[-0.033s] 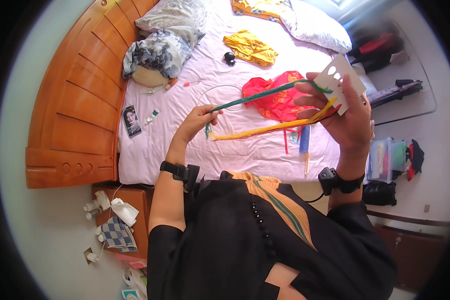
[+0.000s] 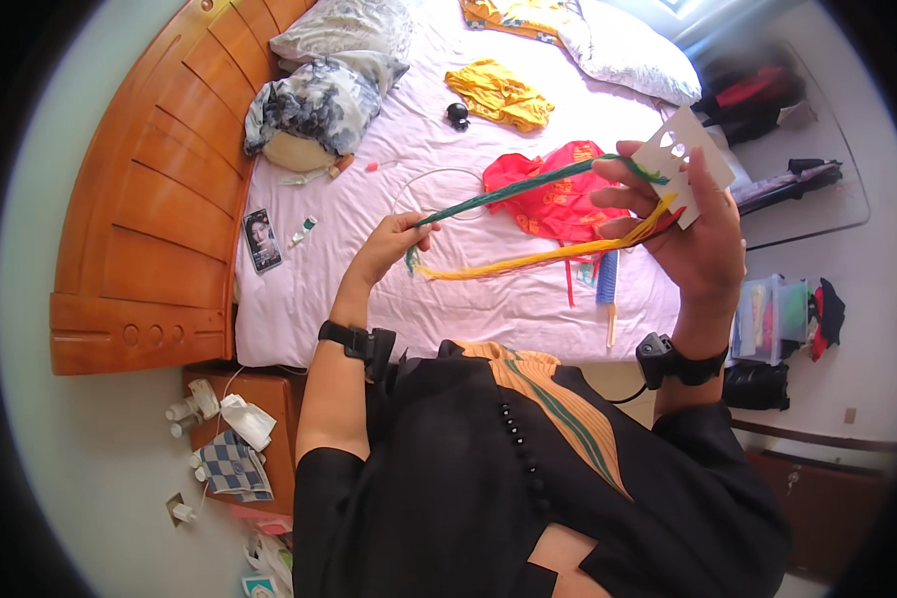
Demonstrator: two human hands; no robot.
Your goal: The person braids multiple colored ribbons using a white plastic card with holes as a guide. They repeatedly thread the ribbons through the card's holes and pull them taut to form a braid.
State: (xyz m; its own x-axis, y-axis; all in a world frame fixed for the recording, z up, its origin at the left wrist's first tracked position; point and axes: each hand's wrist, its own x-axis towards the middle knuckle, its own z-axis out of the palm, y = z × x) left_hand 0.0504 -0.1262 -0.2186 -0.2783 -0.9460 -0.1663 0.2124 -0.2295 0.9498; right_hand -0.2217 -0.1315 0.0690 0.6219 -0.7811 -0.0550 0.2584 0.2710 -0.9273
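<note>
My left hand (image 2: 397, 244) pinches one end of a green skein of thread (image 2: 513, 189), which is drawn out almost straight to the right. At the other end, my right hand (image 2: 703, 244) grips a white card (image 2: 710, 169) with cut-out holes, between thumb and fingers. Green strands pass by its fingers at the card's edge. A yellow skein of thread (image 2: 528, 261), with some orange-red strands, hangs slack below the green one, from the card back toward my left hand. Red strands show beside the yellow near the card.
Beneath my hands is a bed with a pink sheet (image 2: 339, 319). On it lie a red bag (image 2: 543, 204), a blue comb-like thing (image 2: 608, 279), a phone (image 2: 263, 239), yellow cloth (image 2: 498, 95) and a white hoop (image 2: 399, 189). A wooden headboard (image 2: 159, 209) rises at left.
My right hand and the card have shifted very slightly to the right. My left hand keeps its pinch on the green thread, almost unmoved.
</note>
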